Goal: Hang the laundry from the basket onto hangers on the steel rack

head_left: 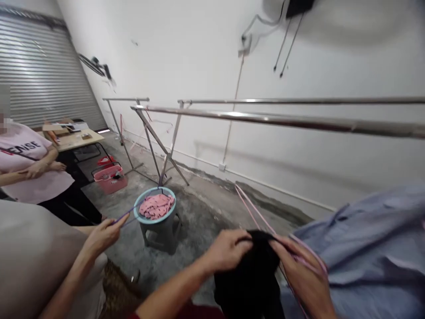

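White-walled room with metal rails [232, 114]: my left hand [229, 250] and right hand [303, 263] grip black cloth [249, 277] between them, its handling seemingly unfinished; a pink hanger [257, 208] crosses my right hand. Pink cloth [156, 206] lies in a blue basin [154, 221], off the rails. A bystander's shirt [20, 153] reads "ENISE", its start unclear.

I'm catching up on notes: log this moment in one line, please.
left grip: holds black cloth | right grip: holds same cloth, pink hanger alongside | nearby: blue basin holding pink fabric, on stool
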Action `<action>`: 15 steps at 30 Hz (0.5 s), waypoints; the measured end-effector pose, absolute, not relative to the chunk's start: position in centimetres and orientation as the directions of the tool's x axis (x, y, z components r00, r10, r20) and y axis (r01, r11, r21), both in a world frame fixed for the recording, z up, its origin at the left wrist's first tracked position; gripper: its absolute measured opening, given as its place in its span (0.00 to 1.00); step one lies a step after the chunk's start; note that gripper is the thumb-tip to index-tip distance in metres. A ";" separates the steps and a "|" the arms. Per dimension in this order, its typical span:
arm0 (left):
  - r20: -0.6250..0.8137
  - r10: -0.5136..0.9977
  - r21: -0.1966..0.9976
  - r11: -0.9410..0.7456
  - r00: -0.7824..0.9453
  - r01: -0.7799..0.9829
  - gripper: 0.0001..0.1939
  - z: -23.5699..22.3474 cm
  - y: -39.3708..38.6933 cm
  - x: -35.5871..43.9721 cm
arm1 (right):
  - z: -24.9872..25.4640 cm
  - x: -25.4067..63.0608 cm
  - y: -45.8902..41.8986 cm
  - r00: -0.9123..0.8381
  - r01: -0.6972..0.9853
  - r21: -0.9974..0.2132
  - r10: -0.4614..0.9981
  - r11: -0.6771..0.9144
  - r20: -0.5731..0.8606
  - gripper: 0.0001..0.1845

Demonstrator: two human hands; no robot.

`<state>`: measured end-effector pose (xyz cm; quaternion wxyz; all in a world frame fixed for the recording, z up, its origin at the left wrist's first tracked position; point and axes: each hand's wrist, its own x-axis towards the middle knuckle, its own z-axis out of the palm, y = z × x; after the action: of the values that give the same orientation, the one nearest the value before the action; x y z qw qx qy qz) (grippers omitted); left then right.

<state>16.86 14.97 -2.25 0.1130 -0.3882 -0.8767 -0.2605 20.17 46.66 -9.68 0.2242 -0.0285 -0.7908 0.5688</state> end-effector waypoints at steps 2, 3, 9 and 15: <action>0.337 0.657 0.449 0.517 -0.674 0.729 0.20 -2.9 20.8 15.2 | -8.7 19.5 46.5 -0.879 -0.185 -0.887 0.333 0.423 0.342 0.15; 0.316 0.668 0.483 0.497 -0.673 0.721 0.19 -3.3 22.9 14.4 | -8.3 19.2 46.4 -0.883 -0.194 -0.880 0.314 0.433 0.349 0.15; 0.202 0.703 0.631 0.439 -0.682 0.639 0.14 -1.8 24.8 10.0 | -7.7 18.8 45.6 -0.900 -0.172 -0.893 0.301 0.417 0.314 0.18; 0.202 0.757 0.414 0.510 -0.622 0.754 0.15 1.2 26.5 7.7 | -6.6 18.1 44.7 -0.898 -0.175 -0.882 0.296 0.437 0.325 0.18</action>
<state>7.72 26.47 1.20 -0.0026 -0.4347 -0.8688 -0.2371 18.06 44.69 -6.56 0.2224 -0.0371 -0.8179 0.5293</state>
